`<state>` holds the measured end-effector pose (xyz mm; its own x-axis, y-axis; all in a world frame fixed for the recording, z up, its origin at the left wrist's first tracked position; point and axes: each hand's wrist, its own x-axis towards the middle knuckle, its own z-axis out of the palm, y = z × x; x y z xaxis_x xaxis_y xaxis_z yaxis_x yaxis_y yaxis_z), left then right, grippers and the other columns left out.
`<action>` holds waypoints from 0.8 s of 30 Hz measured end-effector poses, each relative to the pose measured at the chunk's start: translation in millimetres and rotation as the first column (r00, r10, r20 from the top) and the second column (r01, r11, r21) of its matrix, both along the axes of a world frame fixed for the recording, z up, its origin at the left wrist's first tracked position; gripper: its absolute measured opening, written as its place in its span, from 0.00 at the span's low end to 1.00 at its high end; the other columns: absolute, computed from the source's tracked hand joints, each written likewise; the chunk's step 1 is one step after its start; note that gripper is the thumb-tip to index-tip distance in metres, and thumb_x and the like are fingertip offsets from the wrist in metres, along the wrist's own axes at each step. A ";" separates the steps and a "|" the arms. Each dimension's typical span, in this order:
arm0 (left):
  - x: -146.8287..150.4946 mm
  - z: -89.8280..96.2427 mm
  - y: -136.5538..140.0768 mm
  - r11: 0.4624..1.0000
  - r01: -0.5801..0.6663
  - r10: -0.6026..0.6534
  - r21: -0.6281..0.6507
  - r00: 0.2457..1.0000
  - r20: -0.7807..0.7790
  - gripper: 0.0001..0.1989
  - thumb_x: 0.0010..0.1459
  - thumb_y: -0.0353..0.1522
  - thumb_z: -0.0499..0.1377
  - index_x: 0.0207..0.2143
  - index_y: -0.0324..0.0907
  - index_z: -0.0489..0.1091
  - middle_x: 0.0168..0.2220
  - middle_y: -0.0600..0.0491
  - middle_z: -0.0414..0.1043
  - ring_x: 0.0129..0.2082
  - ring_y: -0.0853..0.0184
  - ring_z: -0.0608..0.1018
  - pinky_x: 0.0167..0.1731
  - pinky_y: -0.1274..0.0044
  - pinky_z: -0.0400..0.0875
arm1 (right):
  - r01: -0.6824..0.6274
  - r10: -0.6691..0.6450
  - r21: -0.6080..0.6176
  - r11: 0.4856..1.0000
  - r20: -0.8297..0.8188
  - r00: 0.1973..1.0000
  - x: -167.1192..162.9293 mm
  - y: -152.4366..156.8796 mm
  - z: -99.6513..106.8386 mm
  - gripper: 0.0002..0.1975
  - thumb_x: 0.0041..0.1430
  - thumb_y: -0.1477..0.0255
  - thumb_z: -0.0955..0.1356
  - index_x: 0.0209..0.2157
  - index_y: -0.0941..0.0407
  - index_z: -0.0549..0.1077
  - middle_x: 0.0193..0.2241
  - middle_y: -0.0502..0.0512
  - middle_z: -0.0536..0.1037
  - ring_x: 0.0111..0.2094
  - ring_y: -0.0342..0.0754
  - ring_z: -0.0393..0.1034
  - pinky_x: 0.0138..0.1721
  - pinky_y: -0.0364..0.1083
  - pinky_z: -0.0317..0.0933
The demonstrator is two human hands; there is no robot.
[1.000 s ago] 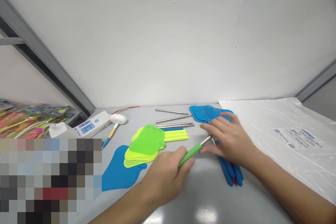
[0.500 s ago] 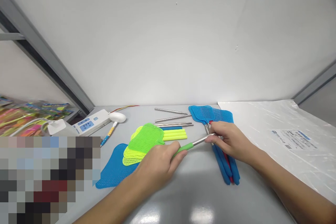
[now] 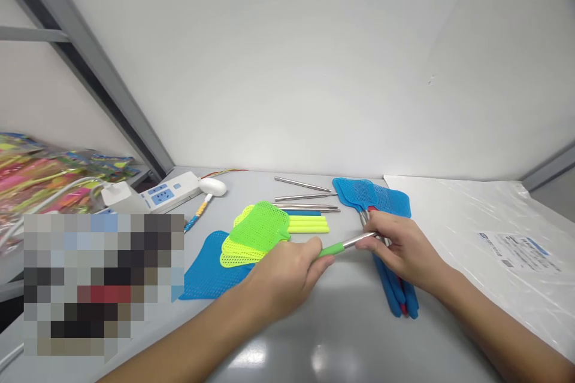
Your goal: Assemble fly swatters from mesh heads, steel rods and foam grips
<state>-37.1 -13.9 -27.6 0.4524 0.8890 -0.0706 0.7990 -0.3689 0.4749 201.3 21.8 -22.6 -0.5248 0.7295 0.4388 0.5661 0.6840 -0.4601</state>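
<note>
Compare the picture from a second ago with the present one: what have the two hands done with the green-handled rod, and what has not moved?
The right hand came off the blue swatters and pinched the metal end of the green-handled rod. The left hand kept its grip on the green handle. The green and yellow mesh heads, loose rods and power strip stayed put.

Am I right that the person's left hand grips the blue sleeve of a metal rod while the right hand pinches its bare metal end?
Not quite: in the head view the sleeve gripped by the left hand is green, not blue. The rest holds: the right hand pinches the bare metal end of the rod.
</note>
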 end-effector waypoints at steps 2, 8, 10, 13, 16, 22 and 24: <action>0.8 -2.0 -2.3 0.999 0.028 -0.028 0.016 0.999 -0.028 0.17 0.67 0.44 0.40 0.32 0.44 0.58 0.26 0.54 0.67 0.24 0.66 0.66 0.22 0.77 0.48 | -0.016 0.014 0.043 0.999 0.047 0.999 0.2 0.2 -0.6 0.12 0.63 0.66 0.66 0.27 0.55 0.65 0.22 0.47 0.64 0.24 0.42 0.56 0.25 0.43 0.51; 5.1 3.1 -13.6 0.999 0.045 -0.045 0.013 0.999 0.006 0.17 0.68 0.43 0.39 0.41 0.44 0.61 0.30 0.52 0.72 0.26 0.63 0.72 0.22 0.76 0.49 | -0.037 0.032 0.067 0.997 0.080 0.996 -3.4 -2.5 0.0 0.07 0.63 0.66 0.66 0.31 0.53 0.67 0.24 0.48 0.66 0.26 0.44 0.60 0.27 0.44 0.56; 6.0 6.4 -17.1 0.999 0.052 -0.052 0.005 0.991 0.127 0.14 0.68 0.40 0.41 0.45 0.45 0.61 0.32 0.52 0.72 0.30 0.63 0.73 0.24 0.76 0.53 | -0.019 0.019 0.019 1.000 0.046 0.999 -5.3 -5.7 1.8 0.03 0.63 0.67 0.66 0.37 0.51 0.69 0.29 0.50 0.69 0.29 0.45 0.63 0.28 0.44 0.59; 6.1 8.4 -20.2 0.998 0.055 -0.043 -0.031 0.946 0.320 0.12 0.67 0.37 0.45 0.48 0.46 0.61 0.33 0.53 0.70 0.32 0.64 0.72 0.27 0.76 0.56 | -0.019 0.019 -0.001 1.000 -0.049 0.999 -8.5 -8.3 2.7 0.14 0.61 0.64 0.67 0.49 0.48 0.67 0.39 0.55 0.70 0.37 0.49 0.67 0.35 0.47 0.65; 5.4 6.0 -19.2 0.992 -0.001 0.066 -0.124 0.852 0.519 0.07 0.65 0.35 0.48 0.43 0.45 0.61 0.26 0.57 0.64 0.25 0.69 0.66 0.25 0.77 0.55 | -0.005 0.003 -0.010 1.000 -0.246 0.969 -12.3 -3.0 1.0 0.22 0.63 0.58 0.63 0.57 0.49 0.61 0.47 0.59 0.68 0.47 0.54 0.67 0.47 0.54 0.64; 6.5 -3.8 -10.0 0.932 -0.009 0.352 -0.363 0.274 0.895 0.14 0.67 0.43 0.43 0.32 0.45 0.52 0.22 0.63 0.49 0.15 0.76 0.53 0.17 0.81 0.57 | 0.143 -0.166 -0.163 0.976 -0.137 0.977 -38.3 20.4 -1.8 0.17 0.66 0.60 0.60 0.53 0.48 0.63 0.50 0.57 0.71 0.50 0.54 0.69 0.49 0.55 0.65; 7.9 -7.5 -8.5 0.935 0.025 0.347 -0.354 0.151 0.926 0.17 0.66 0.48 0.44 0.32 0.45 0.52 0.22 0.64 0.48 0.14 0.78 0.52 0.15 0.82 0.59 | 0.024 -0.021 -0.103 0.994 0.033 0.999 -57.8 23.9 -3.3 0.18 0.64 0.63 0.62 0.55 0.49 0.64 0.52 0.58 0.70 0.53 0.54 0.67 0.51 0.54 0.64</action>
<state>-29.2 -22.4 -35.1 0.1606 0.9825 0.0943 -0.3577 -0.0311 0.9333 143.5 45.7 -25.9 -0.5204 0.7818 0.3435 0.5960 0.6206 -0.5095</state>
